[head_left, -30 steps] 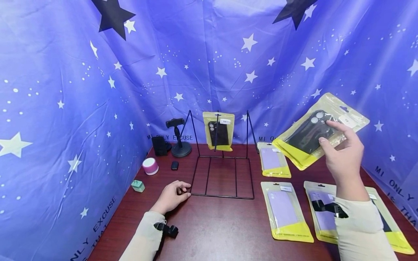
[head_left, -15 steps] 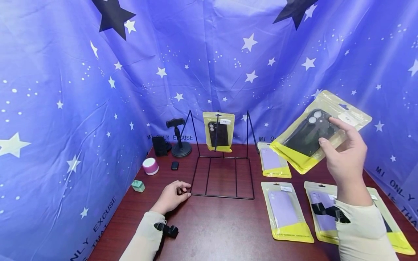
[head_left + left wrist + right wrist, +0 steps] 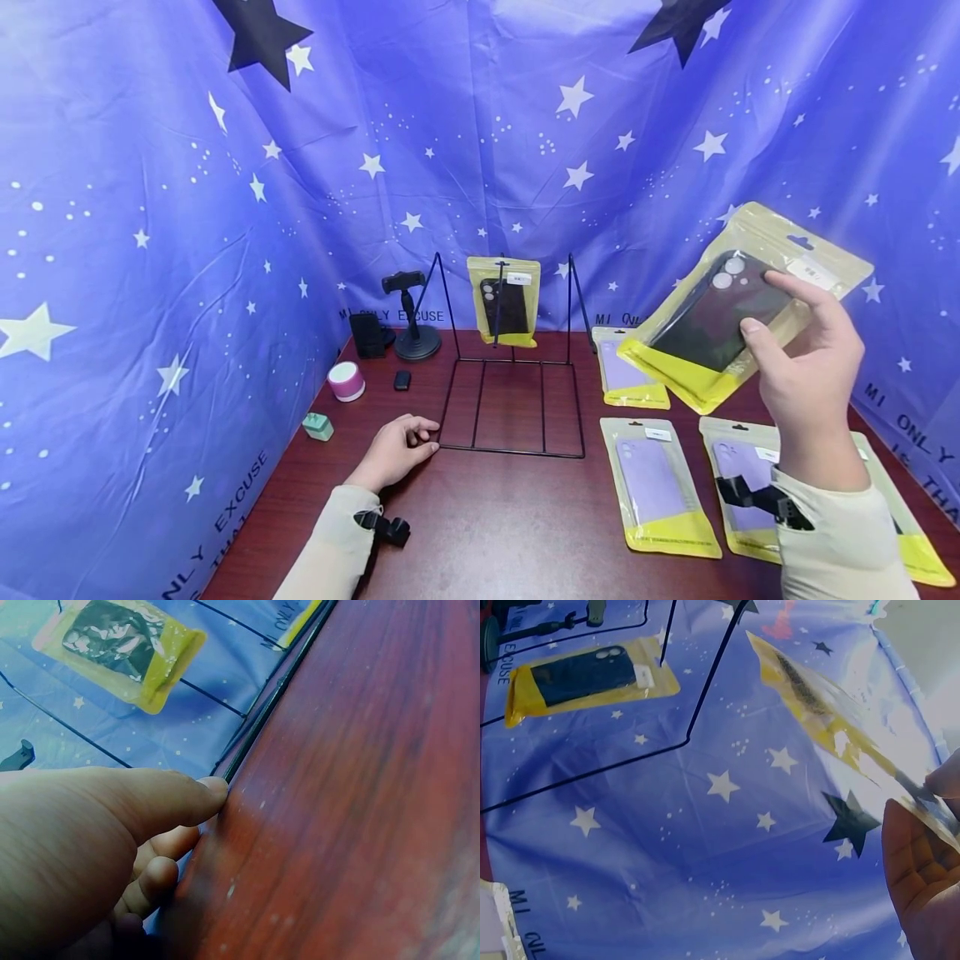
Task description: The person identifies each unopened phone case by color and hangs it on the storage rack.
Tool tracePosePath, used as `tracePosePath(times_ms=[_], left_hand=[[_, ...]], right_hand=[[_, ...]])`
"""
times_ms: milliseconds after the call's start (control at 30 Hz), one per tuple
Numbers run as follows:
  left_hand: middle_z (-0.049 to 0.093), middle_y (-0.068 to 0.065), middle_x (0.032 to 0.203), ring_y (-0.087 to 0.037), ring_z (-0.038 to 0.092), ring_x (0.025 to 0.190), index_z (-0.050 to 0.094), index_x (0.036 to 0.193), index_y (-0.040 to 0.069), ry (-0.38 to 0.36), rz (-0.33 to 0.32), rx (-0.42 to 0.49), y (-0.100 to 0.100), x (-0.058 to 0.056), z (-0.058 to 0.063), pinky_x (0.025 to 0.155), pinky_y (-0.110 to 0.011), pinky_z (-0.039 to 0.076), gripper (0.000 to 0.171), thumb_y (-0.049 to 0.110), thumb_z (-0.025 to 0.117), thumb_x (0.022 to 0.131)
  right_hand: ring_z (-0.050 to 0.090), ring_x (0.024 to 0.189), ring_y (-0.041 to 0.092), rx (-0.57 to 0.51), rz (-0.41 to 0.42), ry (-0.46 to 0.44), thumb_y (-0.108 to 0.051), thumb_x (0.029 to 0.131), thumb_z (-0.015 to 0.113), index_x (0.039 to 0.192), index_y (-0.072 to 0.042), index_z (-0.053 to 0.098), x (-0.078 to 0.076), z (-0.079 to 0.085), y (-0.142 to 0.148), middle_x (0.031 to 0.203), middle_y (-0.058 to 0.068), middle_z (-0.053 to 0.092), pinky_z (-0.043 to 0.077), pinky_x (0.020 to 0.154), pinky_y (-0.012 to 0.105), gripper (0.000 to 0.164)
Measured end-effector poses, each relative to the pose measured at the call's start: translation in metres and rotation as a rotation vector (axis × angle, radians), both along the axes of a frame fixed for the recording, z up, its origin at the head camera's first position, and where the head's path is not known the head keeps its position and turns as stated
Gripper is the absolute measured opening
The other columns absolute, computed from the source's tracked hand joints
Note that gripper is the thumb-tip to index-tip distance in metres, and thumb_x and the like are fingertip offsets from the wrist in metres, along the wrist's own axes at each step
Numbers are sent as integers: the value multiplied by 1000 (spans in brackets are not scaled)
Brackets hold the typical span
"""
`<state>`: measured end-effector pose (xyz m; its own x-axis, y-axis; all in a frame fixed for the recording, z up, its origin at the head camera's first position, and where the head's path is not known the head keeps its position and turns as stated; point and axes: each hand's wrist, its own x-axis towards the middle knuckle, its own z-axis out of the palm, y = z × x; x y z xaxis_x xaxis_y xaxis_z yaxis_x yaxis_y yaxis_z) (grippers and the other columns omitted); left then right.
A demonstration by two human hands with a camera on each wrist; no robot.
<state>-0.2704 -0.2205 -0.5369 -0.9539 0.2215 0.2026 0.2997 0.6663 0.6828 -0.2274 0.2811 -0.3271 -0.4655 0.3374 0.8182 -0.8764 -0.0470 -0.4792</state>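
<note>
My right hand [image 3: 813,367] pinches a yellow-edged clear pouch [image 3: 686,312] with a black phone case inside, thumb in front, the pouch tilted and raised above the table. The right wrist view shows this pouch [image 3: 825,712] nearly edge-on. At the front left corner of a black wire display rack [image 3: 510,452], my left hand [image 3: 393,450] grips the base wire between thumb and fingers. On the rack's middle prong hangs a similar pouch [image 3: 504,304] holding another black phone case, seen also as a hanging pouch [image 3: 124,652] in the left wrist view.
Pouches with purple phone cases lie at right: one near pouch [image 3: 652,487], one far pouch [image 3: 630,367], another pouch [image 3: 738,475] partly under my right forearm. At left stand a phone holder [image 3: 416,337], a pink-white jar [image 3: 346,382], a green block [image 3: 318,427] and a small black object [image 3: 402,380].
My right hand has shifted slightly to the right and toward me, turning the pouch a little. The left hand and the rack have stayed where they were.
</note>
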Motion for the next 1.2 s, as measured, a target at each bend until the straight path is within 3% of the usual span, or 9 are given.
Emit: tracePosePath(times_ms=[267, 467, 633, 933, 1200], left_hand=[[62, 8, 88, -9, 55, 76, 79, 111, 18, 11, -4, 6, 0, -1, -1, 72, -27, 46, 25, 14, 86, 87], [62, 8, 88, -9, 55, 76, 79, 111, 19, 7, -2, 8, 0, -1, -1, 71, -27, 46, 25, 15, 87, 87], [62, 8, 88, -9, 55, 76, 79, 111, 19, 6, -2, 9, 0, -1, -1, 72, -27, 46, 25, 14, 86, 87], [61, 9, 88, -10, 55, 77, 79, 112, 20, -1, 2, 9, -1, -2, -3, 72, -28, 46, 26, 16, 86, 88], [61, 9, 88, -9, 55, 76, 79, 111, 20, 4, -1, 4, -1, -1, -2, 71, -27, 46, 26, 15, 87, 87]], right_hand=[[59, 113, 27, 23, -9, 25, 16, 77, 70, 123, 21, 63, 10, 5, -12, 122, 23, 67, 48, 95, 25, 47], [64, 109, 28, 35, 114, 38, 24, 76, 65, 126, 23, 59, 15, 5, -22, 121, 26, 66, 53, 91, 25, 51], [66, 108, 28, 95, 157, 45, 27, 76, 62, 129, 22, 57, 20, 7, -32, 120, 25, 66, 54, 92, 26, 54], [68, 103, 26, 165, 184, 15, 29, 75, 60, 130, 22, 56, 27, 4, -44, 123, 23, 64, 58, 83, 24, 56], [72, 93, 20, 225, 234, -10, 34, 74, 61, 126, 25, 57, 27, -8, -50, 120, 21, 67, 59, 74, 25, 53]])
